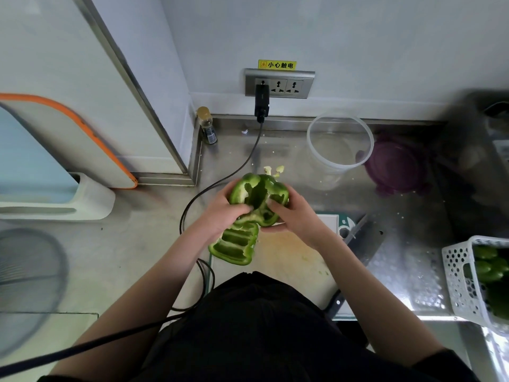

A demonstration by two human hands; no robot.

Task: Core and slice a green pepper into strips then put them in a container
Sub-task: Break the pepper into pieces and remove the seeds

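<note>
Left hand (220, 210) and right hand (293, 215) grip an opened green pepper (257, 197).

A yellow sticker (277, 64) on the wall just above the socket strip (279, 83) reads "小心触电" beside a small warning sign.

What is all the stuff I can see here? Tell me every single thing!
green pepper: one, green, split open, held over the board
cutting board: one, pale, front of counter
cleaver: one, steel, on board's right edge
container: one, clear, back of counter
lid: one, purple, right of container
basket: one, white, far right, holds green peppers
bottle: one, gold cap, back corner
cable: one, black, from wall socket
left hand: grips pepper
right hand: grips pepper
</note>
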